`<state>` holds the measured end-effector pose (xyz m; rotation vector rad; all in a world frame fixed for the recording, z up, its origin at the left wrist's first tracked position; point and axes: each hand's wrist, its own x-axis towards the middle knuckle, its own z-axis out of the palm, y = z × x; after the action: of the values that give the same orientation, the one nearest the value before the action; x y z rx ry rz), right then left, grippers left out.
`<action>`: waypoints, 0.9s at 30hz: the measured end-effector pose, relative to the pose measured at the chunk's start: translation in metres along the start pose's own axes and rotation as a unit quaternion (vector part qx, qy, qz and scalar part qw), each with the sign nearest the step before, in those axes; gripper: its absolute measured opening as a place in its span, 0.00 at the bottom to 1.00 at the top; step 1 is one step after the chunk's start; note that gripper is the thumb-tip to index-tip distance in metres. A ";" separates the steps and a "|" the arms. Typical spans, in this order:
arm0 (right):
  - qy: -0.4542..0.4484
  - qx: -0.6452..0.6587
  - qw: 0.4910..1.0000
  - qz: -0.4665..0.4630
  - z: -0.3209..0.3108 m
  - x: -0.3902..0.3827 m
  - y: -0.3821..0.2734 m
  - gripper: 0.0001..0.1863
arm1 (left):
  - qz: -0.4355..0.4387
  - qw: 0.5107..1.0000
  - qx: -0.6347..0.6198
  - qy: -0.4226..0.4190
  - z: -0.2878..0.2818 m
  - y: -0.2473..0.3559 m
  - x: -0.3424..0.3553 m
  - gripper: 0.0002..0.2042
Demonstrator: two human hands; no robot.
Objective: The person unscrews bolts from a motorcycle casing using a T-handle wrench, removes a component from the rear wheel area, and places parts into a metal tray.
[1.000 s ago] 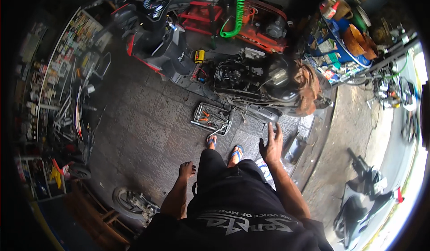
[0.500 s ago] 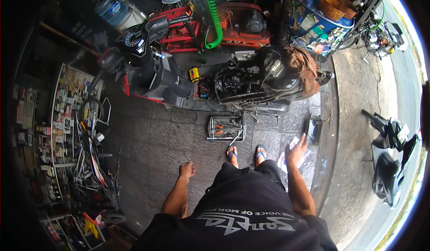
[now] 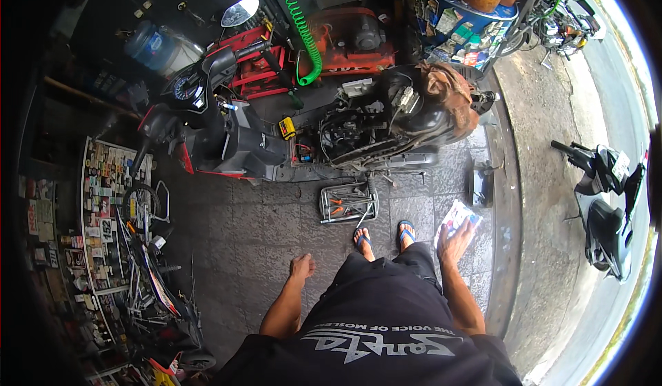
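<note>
My left hand hangs over the dark tiled floor to the left of my body, its fingers curled in. No object shows in it, though its palm is hidden. On the other side, my right hand has its fingers stretched out and apart. Below it lies a white and blue printed sheet or packet, partly covered by the hand; contact between them cannot be made out. Ahead of my feet sits a metal tray of hand tools, some with orange handles. Beyond it stands a partly stripped scooter, with a brown cloth over its rear.
A yellow box rests on the scooter's footboard. Behind are a red air compressor, a green coiled hose and a blue drum. A bicycle stands by the left shelves. Another scooter is parked right.
The view has turned slightly, shifting the surroundings. My right hand now overlaps the white and blue sheet more. My left hand has swung a little to the right and down, still curled.
</note>
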<state>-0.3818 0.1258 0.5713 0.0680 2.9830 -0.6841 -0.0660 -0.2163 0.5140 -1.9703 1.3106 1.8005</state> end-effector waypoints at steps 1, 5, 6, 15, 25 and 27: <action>-0.007 0.015 1.000 0.007 -0.001 0.002 -0.001 0.43 | 0.007 1.000 0.003 -0.002 0.002 0.003 -0.001 0.14; 0.021 -0.023 1.000 -0.002 0.010 0.003 0.018 0.42 | 0.026 1.000 0.015 -0.006 0.001 0.012 -0.003 0.15; -0.009 -0.009 1.000 0.010 0.012 0.003 0.022 0.42 | 0.026 1.000 0.016 -0.004 -0.001 0.013 -0.002 0.15; -0.075 0.047 0.989 0.117 0.040 -0.023 0.083 0.43 | 0.017 1.000 0.012 0.000 -0.008 0.012 -0.009 0.14; -0.102 0.028 0.981 0.161 0.032 -0.039 0.080 0.44 | 0.000 0.999 0.041 -0.010 -0.007 0.011 -0.010 0.14; -0.082 0.031 0.985 0.149 0.036 -0.040 0.083 0.45 | 0.005 0.999 0.034 -0.010 -0.008 0.014 -0.006 0.14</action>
<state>-0.3341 0.1832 0.5067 0.4298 2.7131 -0.7072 -0.0694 -0.2269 0.5267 -1.9092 1.3587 1.7516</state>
